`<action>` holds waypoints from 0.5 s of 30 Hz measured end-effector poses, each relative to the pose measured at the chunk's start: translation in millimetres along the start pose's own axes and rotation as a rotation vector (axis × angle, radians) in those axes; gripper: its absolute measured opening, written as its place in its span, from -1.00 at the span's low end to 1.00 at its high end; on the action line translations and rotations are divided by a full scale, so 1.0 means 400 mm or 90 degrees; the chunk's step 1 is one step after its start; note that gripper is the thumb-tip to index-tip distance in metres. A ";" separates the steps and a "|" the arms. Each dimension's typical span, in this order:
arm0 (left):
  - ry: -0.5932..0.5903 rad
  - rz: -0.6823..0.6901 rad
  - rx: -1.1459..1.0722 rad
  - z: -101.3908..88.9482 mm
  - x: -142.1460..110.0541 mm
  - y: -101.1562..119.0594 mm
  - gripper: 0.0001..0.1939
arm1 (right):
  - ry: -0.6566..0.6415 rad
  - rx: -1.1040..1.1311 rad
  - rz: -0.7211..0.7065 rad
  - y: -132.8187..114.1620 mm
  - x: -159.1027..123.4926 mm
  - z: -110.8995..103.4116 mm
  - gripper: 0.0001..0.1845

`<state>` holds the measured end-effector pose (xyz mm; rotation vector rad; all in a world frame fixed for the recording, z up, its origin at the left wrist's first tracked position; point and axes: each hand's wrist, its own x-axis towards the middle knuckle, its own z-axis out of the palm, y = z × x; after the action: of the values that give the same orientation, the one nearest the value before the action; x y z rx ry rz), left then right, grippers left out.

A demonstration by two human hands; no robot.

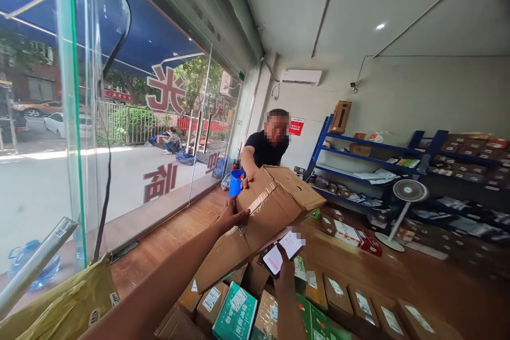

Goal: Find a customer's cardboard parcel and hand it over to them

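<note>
Left hand [231, 218] grip clasps tilted cardboard box [263, 218]; right hand [283, 265] below clutches phone [283, 251].

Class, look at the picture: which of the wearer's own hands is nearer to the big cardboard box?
Left. The left hand presses on the box at its taped side; the right hand is just under the box's lower edge, holding a phone.

Left hand [233, 218] on cardboard box [258, 218]; right hand [283, 268] holds phone [283, 251].

L hand [232, 217] gripping, arm out; R hand [283, 265] raised, gripping.
</note>
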<state>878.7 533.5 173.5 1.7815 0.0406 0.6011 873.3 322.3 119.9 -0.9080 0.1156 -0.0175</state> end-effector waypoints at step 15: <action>-0.047 0.016 0.049 0.006 -0.108 -0.014 -0.18 | -0.138 0.147 0.043 -0.064 -0.034 0.071 -0.21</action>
<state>844.0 518.6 152.0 1.8802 -0.0082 0.5580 863.6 329.6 158.8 -0.6700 -0.0576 0.1279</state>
